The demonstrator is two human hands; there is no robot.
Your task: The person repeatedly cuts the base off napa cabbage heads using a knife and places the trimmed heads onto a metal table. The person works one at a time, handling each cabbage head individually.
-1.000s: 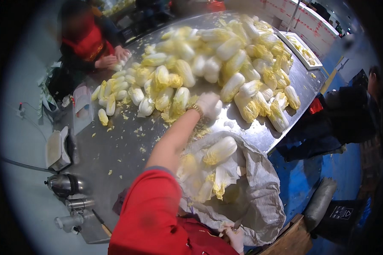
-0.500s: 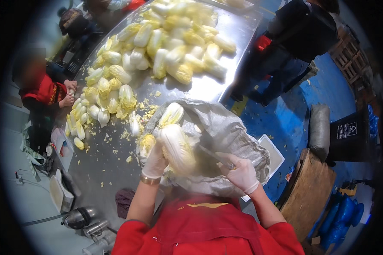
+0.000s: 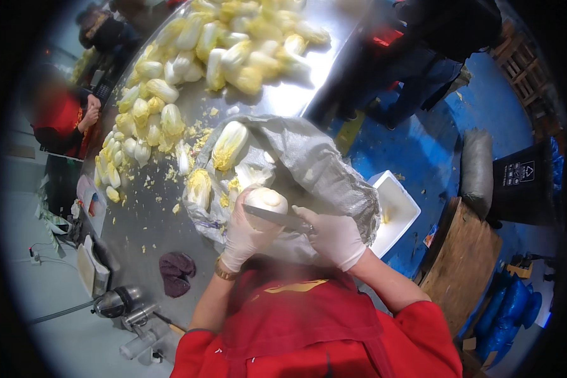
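While the gloved left hand [image 3: 249,233] curls its fingers around the side of a napa cabbage [image 3: 268,200], the gloved right hand [image 3: 337,239] has its fingers closed on the handle of a knife [image 3: 277,217]; the blade lies across the cabbage's pale root end, which faces up, and covers a strip of it; the far fingertips of the left hand are partly hidden.

Just beyond the hands, a white woven sack [image 3: 309,151] spreads its crumpled mouth, its rim rising behind the cabbage and to the right; on the sack's left part lie a long cabbage head [image 3: 230,146] and a yellower one [image 3: 199,189], with loose leaves between; right of the sack sits a white box [image 3: 406,211].

Underneath and to the left runs a steel table [image 3: 138,233], strewn with leaf scraps; a large heap of cabbages [image 3: 233,53] covers its far part, while a dark purple cloth [image 3: 177,274] and a metal kettle [image 3: 116,302] lie nearer; a co-worker in red [image 3: 60,120] stands at the left edge, and a person in dark clothes [image 3: 447,38] stands on the blue floor [image 3: 390,151] at right, beyond a wooden board [image 3: 463,252] and a black bin [image 3: 523,183].

Relative to the fingers, the cabbage sits against the left palm, just left of the right hand.
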